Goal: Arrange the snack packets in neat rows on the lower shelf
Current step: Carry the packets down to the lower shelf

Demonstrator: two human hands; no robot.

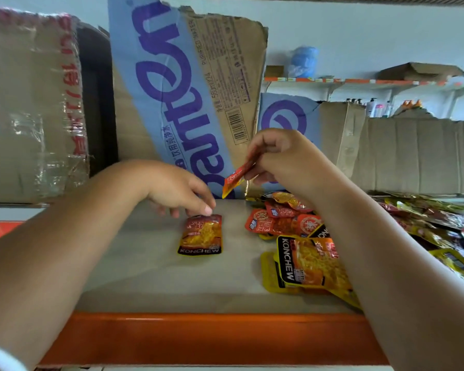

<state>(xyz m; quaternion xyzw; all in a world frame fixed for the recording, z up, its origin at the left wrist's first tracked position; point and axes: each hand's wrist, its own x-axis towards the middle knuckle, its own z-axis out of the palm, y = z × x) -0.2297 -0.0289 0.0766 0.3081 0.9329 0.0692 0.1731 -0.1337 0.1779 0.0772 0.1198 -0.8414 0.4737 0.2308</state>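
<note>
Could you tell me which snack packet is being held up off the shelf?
The red-orange packet pinched in the right hand; all others lie on the shelf.

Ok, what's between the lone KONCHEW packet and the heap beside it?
Nothing: bare shelf separates lone KONCHEW packet from packet heap, in the head view.

Pale grey on the shelf board (150, 274), bright orange along its front rail (198, 336). On the lone packet (200, 235) orange-yellow with a red top and a black band at the bottom, white letters on it. Red and orange on the raised packet (235, 180), yellow at its lower tip. Same orange, red, black and yellow through the packet heap (287, 223). Brown on the cardboard box (225, 62), crossed by a light blue stripe with purple letters.
</note>
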